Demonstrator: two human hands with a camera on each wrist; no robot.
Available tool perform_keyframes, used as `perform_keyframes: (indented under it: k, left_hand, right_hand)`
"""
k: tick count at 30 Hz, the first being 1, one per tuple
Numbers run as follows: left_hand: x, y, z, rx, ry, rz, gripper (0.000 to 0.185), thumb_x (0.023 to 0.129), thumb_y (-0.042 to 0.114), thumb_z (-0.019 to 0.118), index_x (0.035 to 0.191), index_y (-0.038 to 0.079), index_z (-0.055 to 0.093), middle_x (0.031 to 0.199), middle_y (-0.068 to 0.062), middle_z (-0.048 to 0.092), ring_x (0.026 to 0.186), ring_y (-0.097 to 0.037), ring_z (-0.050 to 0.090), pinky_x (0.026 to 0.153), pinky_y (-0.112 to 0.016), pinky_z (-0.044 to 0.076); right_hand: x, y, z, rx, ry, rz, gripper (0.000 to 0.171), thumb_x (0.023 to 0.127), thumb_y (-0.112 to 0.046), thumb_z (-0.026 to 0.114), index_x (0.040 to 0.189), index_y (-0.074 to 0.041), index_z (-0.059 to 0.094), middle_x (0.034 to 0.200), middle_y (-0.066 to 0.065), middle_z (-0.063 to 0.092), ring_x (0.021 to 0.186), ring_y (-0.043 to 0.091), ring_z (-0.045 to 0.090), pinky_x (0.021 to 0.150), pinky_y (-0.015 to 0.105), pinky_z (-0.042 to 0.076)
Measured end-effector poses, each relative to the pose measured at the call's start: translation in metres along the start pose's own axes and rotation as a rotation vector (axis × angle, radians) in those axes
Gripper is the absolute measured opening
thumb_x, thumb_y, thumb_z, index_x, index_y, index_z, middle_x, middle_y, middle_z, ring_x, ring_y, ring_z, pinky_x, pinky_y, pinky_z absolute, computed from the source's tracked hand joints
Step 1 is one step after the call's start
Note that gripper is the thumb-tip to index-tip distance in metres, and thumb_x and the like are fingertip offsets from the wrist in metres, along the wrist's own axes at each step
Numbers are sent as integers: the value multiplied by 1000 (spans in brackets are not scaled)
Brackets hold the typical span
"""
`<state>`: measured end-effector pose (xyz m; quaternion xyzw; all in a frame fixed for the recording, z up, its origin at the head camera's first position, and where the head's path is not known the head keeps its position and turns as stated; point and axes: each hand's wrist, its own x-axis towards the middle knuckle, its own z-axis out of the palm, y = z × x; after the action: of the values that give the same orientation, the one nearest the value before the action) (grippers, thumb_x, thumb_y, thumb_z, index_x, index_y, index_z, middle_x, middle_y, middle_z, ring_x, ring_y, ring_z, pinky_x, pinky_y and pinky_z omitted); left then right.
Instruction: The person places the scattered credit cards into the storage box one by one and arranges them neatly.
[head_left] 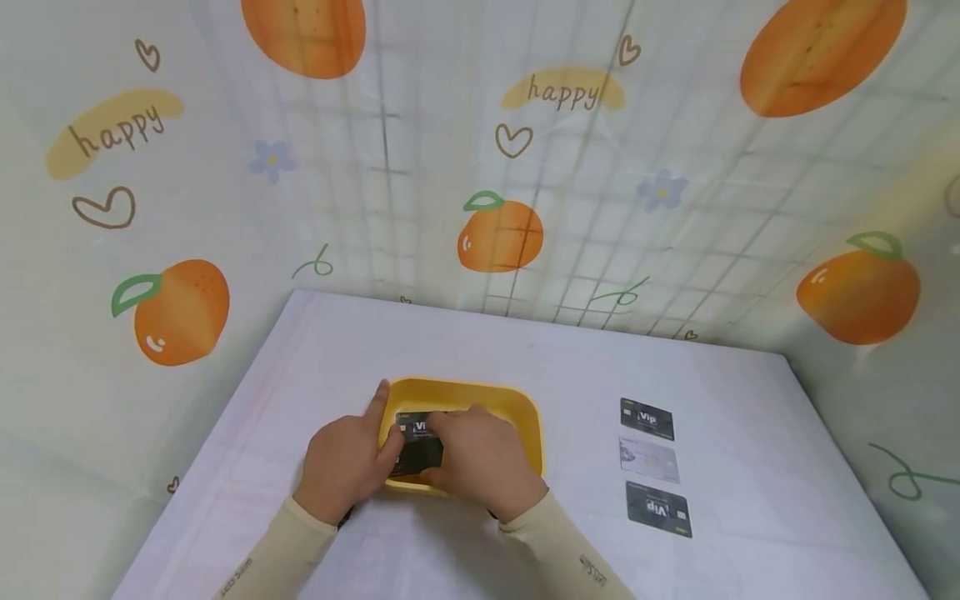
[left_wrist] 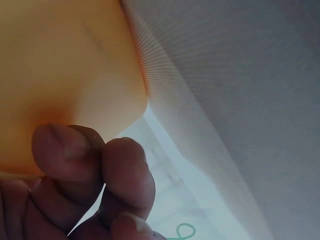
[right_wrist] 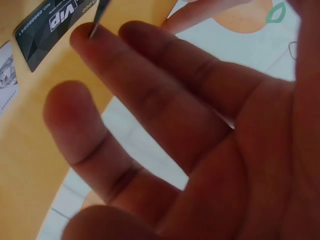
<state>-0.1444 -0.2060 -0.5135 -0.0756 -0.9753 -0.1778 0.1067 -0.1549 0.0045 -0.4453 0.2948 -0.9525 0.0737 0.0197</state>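
A dark VIP card [head_left: 417, 443] sits over the yellow tray [head_left: 517, 404], held between both hands at the tray's near side. The left hand [head_left: 347, 458] pinches its left edge, with the index finger stretched out along the tray's left rim and the other fingers curled, as the left wrist view shows against the tray's outer wall. The right hand [head_left: 480, 457] covers the card's right part; the right wrist view shows its fingers [right_wrist: 150, 95] fairly straight, one fingertip touching a thin card edge, so the grasp is light. That view shows two more cards lying in the tray. To the right, on the white table [head_left: 525, 350], three cards lie in a column: a dark one [head_left: 647, 418], a pale one [head_left: 649, 459] and another dark one [head_left: 658, 509].
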Motion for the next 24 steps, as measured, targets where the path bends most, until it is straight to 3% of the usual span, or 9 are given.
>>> perform_keyframes:
  k: [10,24]
  left_hand:
    - [-2,2,-1,-16,-13,-2,67,104,41,53,162,11,44,47,5,38,39,-14,35,38,-31,30]
    - [0,-1,-2,-12,24,16,67,102,41,53,161,10,46,47,5,35,40,-14,32,37,-30,27]
  right_hand:
    - [1,-3,0,40,-64,30,47,71,-50,96,105,-24,76,85,-12,71,78,18,54,62,34,50]
    - [5,1,1,71,-73,22,52,71,-50,96,111,-25,76,88,-13,71,82,18,56,64,36,49]
